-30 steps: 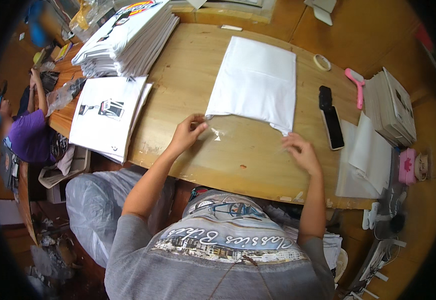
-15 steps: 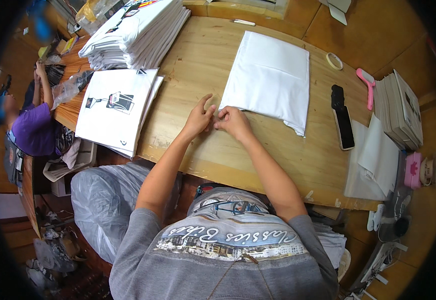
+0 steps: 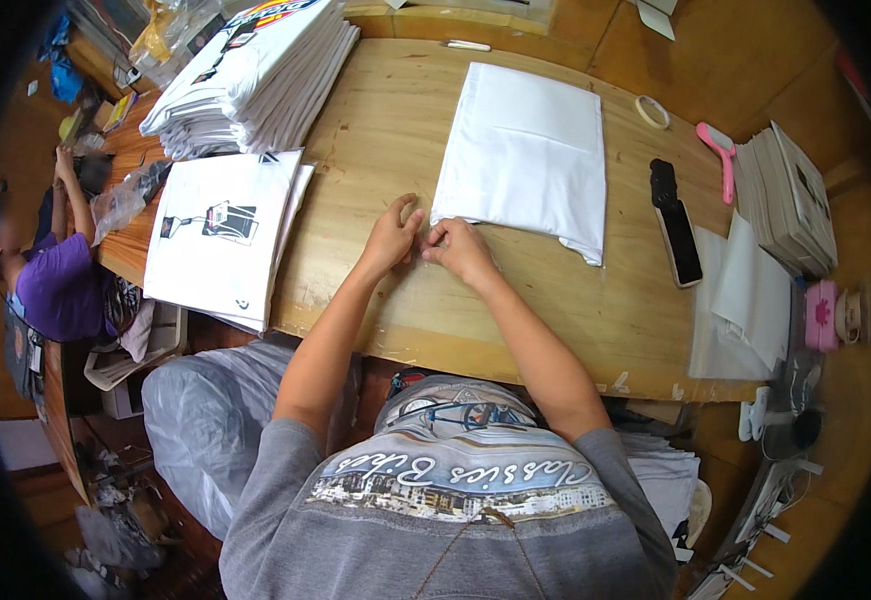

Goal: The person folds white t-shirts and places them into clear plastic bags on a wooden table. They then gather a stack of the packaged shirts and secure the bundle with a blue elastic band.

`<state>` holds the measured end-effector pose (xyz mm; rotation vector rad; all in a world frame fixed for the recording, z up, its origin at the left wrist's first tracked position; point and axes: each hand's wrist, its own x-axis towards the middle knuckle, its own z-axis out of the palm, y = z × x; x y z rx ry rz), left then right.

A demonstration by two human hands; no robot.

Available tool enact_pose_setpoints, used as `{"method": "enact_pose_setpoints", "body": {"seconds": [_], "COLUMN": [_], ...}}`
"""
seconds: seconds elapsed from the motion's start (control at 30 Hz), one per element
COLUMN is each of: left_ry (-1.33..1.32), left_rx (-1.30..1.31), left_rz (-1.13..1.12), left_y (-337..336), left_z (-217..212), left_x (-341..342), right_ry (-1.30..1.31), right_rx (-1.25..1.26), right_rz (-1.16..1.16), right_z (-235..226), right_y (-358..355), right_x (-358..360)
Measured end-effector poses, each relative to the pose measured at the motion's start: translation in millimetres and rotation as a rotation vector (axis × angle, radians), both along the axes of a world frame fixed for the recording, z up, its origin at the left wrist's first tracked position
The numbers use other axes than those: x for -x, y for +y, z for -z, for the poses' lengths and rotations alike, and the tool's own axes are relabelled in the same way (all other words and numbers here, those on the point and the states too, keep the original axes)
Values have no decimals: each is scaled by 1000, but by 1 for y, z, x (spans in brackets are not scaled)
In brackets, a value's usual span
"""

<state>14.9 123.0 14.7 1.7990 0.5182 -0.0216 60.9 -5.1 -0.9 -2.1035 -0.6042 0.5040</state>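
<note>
A folded white garment (image 3: 521, 150) lies flat on the wooden table in front of me, its lower right corner sticking out a little. My left hand (image 3: 393, 238) is just beyond its near left corner, fingers curled in and the index finger raised. Against that same corner, my right hand (image 3: 459, 250) has its thumb and fingers pressed together. The fingertips of both hands almost meet, and what they pinch is thin or see-through and too small to make out. A faint sheen like clear plastic shows on the wood below them.
Folded printed white shirts (image 3: 218, 235) lie at left, before a tall stack (image 3: 256, 85). At right are a tape roll (image 3: 653, 112), a pink-handled lint roller (image 3: 721, 160), a black phone (image 3: 678, 225), clear bags (image 3: 721, 320) and a stack of boards (image 3: 781, 200). A person in purple (image 3: 56, 285) sits far left.
The view has shifted slightly, so the table things appear a little further left. My hands keep nearly the same pose at the garment's corner, the fingertips slightly closer together.
</note>
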Motion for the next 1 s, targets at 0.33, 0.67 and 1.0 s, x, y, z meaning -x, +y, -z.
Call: {"method": "enact_pose_setpoints", "body": {"seconds": [0.33,0.67,1.0], "left_ry": [-5,9,-49], "left_rx": [-6,-99,-138], "left_rz": [66,63,132], "left_y": [-1,4,-5], "left_z": [13,27,22], "left_x": [-3,-1,9], "right_ry": [-167,-220,-255], "right_rx": [90,-48,-51], "right_rz": [6,-25,186], "right_z": [-12,6,-19], "right_y": [-1,-16,-172], "right_x": [13,20,47]}}
